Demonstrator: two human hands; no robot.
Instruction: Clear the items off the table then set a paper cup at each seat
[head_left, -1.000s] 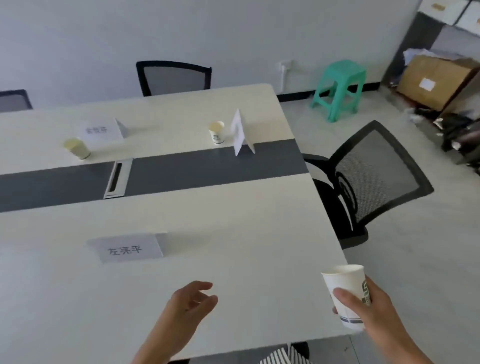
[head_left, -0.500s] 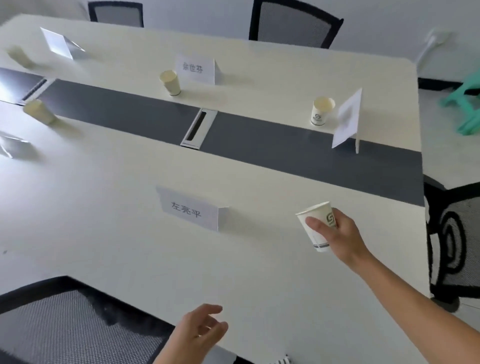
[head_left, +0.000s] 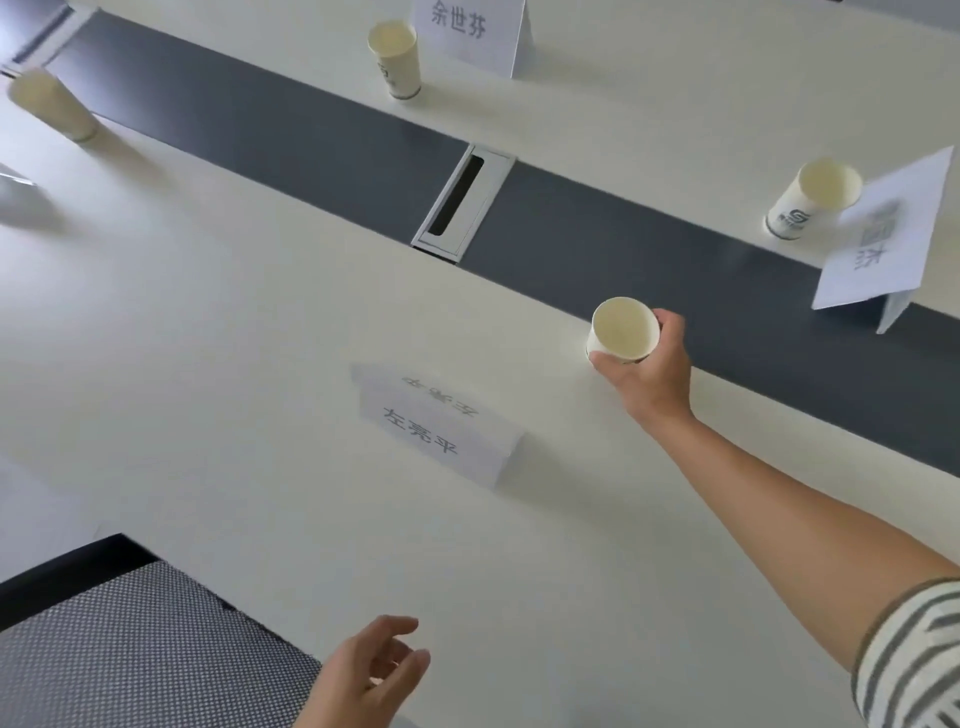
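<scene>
A long pale desk (head_left: 208, 322) fills the view under soft even light, crossed by a dark grey centre strip (head_left: 649, 244) with a silver cable hatch (head_left: 462, 202), and a black mesh chair (head_left: 130, 649) stands at its near edge.

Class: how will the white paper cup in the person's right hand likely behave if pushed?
The white paper cup looks empty, so probably light. Tall with a narrow base, it may tip. The right hand grips its thin wall, which likely dents.
</scene>
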